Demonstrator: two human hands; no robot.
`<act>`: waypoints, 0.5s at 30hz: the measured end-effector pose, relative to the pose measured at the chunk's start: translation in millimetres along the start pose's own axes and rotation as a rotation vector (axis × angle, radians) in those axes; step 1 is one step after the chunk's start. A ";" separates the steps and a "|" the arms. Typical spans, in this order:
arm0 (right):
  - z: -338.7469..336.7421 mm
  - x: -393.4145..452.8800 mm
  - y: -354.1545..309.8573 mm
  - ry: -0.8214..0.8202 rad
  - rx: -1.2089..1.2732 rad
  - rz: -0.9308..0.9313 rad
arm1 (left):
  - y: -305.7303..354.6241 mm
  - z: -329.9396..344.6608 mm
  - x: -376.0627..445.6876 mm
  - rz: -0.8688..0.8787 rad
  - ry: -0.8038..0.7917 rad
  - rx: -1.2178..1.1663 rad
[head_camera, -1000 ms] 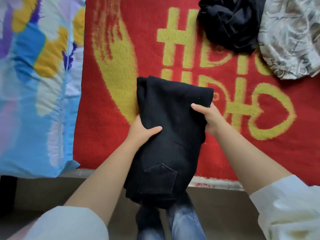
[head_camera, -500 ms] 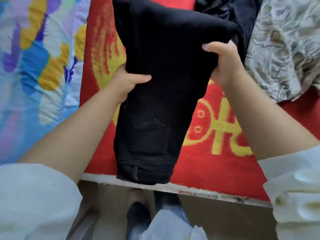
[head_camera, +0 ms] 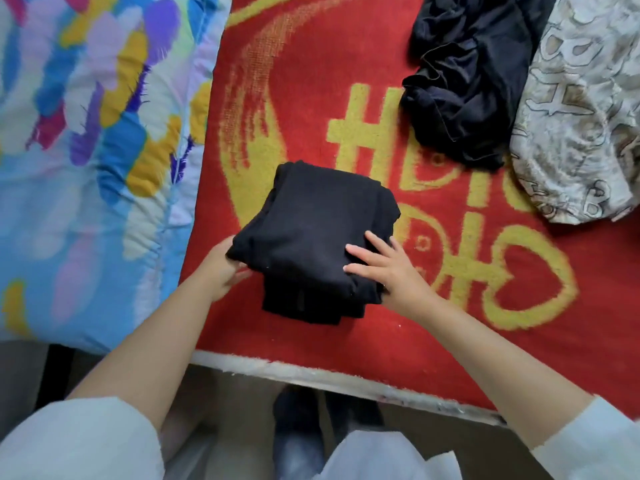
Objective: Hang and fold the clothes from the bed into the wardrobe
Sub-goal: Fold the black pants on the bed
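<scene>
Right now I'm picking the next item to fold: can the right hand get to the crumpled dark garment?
Probably yes. The right hand lies flat on the folded black trousers, holding nothing, and only bare red blanket lies between it and the crumpled dark garment.

A red blanket with yellow lettering covers the bed. A colourful blue quilt lies at its left. The floor shows near.

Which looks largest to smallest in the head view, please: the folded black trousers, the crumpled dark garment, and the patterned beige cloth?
1. patterned beige cloth, cut off by the frame
2. crumpled dark garment and folded black trousers: too alike to rank
</scene>
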State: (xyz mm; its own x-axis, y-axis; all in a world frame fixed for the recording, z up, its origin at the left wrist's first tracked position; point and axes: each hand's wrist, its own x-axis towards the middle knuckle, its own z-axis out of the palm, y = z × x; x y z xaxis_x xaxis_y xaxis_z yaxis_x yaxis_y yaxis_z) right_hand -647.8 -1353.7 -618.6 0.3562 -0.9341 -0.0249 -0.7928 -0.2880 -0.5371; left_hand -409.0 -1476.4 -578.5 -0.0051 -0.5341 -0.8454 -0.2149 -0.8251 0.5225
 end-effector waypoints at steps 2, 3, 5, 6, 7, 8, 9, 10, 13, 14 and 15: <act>22.7 -10.9 -7.0 -0.146 -0.097 -0.012 | -25.5 -17.3 -3.7 -0.138 -0.004 -0.052; 27.0 -13.1 -8.2 -0.223 -0.086 0.008 | -34.8 -22.3 -4.7 -0.182 -0.019 -0.093; 26.3 -14.2 -9.0 -0.315 -0.042 0.055 | -49.3 -26.7 -6.4 -0.217 -0.042 -0.122; 24.9 -14.8 -8.8 -0.277 -0.020 0.050 | -52.7 -24.3 -8.7 -0.214 -0.059 -0.079; 25.2 -15.9 -7.9 -0.215 0.022 0.061 | -55.6 -20.4 -11.2 -0.190 -0.076 -0.001; 22.4 -16.1 -9.1 -0.137 0.090 0.105 | -59.2 -16.0 -10.5 -0.132 -0.064 0.089; 20.3 -16.1 -10.5 -0.022 0.178 0.173 | -62.1 -11.5 -7.8 -0.049 -0.032 0.119; 19.0 -15.7 -12.5 0.069 0.264 0.280 | -61.3 -7.6 -4.7 0.024 0.010 0.094; 14.9 -11.1 -20.3 0.216 0.440 0.751 | -47.0 1.5 3.7 0.148 0.147 -0.055; 13.5 -6.7 -25.6 0.218 0.529 0.896 | -42.2 2.1 5.4 0.159 0.160 -0.062; 14.6 -1.8 -30.8 0.225 0.637 1.008 | -38.7 2.8 4.0 0.146 0.158 -0.057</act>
State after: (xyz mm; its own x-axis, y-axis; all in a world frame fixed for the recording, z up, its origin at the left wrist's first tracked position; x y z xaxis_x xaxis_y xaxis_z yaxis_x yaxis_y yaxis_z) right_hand -616.8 -1340.1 -614.4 -0.4245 -0.7133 -0.5576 -0.2568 0.6854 -0.6814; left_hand -403.5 -1446.1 -602.4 0.1221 -0.6673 -0.7347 -0.1671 -0.7435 0.6475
